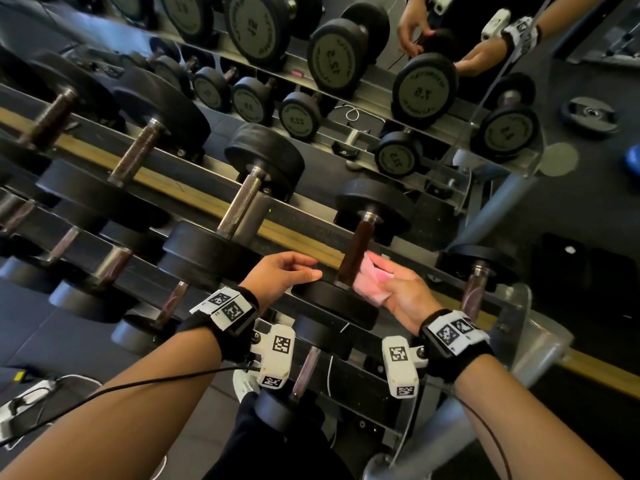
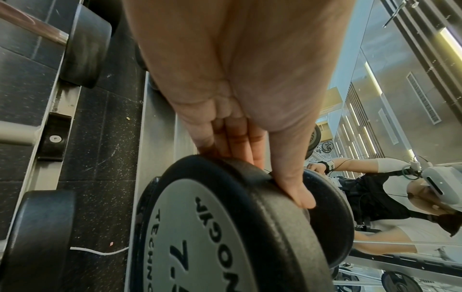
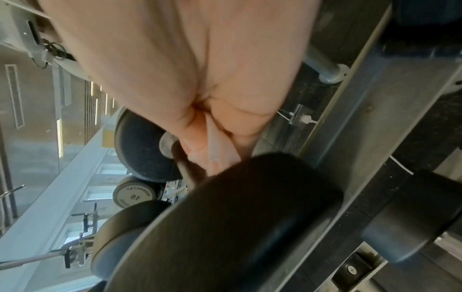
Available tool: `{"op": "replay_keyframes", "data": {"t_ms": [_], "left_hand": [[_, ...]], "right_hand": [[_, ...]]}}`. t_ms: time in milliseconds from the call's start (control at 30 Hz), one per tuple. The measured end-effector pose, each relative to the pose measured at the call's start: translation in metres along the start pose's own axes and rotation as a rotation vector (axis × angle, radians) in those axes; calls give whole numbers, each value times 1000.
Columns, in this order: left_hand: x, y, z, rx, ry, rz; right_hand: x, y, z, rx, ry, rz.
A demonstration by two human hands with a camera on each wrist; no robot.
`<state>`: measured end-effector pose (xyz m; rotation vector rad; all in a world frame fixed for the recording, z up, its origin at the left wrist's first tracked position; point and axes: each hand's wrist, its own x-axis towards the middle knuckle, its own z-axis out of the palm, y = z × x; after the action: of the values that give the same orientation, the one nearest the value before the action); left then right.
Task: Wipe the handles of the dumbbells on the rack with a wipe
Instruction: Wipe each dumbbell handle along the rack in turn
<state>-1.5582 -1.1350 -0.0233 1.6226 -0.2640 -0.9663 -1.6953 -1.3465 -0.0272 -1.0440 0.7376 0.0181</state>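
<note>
From the head camera I see my two hands at one dumbbell (image 1: 356,251) on the top tier of the rack (image 1: 194,188), the fourth of five handles showing along that tier, counted from the left. My left hand (image 1: 280,277) rests with fingers nearly straight on the rim of its near weight plate (image 1: 337,301). My right hand (image 1: 398,289) holds one pale pink wipe (image 1: 372,275) pressed to the right side of the dark handle (image 1: 358,249), fingers curled around the cloth. A mirror (image 1: 450,46) behind the rack repeats both hands and the weights.

From the left wrist camera, four fingers (image 2: 237,142) lie flat on top of the near plate (image 2: 262,197) and the thumb (image 2: 295,181) hooks over its edge into the gap before the second plate. The plate face reads 7.5. One white cable (image 2: 100,251) lies on the speckled floor (image 2: 100,138).

From the right wrist camera, blurred, my palm (image 3: 200,69) fills the top; the wipe (image 3: 215,146) is pinched between thumb and fingers against the handle, just past the dark near plate (image 3: 250,217). A second dumbbell end (image 3: 412,217) sits to the right.
</note>
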Motion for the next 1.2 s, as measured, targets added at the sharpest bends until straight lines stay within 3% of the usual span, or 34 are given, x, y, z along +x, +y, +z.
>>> {"op": "replay_keyframes", "data": {"t_ms": [167, 267, 533, 700, 833, 967, 1100, 1200], "left_hand": [[0, 1, 0, 17, 4, -7], [1, 1, 2, -22, 19, -7], [-2, 2, 1, -32, 4, -5], [-2, 4, -1, -15, -9, -24], [-4, 5, 0, -29, -7, -23], [-3, 8, 1, -3, -2, -32], [0, 10, -3, 19, -47, -42], [4, 12, -4, 66, -63, -42]], "right_hand": [[17, -8, 18, 90, 82, 38], [21, -2, 32, -5, 64, 71], [1, -3, 2, -63, 15, 65], [22, -15, -7, 104, 236, -4], [28, -19, 18, 160, 209, -32], [8, -12, 33, -18, 218, -69], [-24, -24, 29, -309, 125, -34], [-27, -38, 27, -498, 229, -100]]}}
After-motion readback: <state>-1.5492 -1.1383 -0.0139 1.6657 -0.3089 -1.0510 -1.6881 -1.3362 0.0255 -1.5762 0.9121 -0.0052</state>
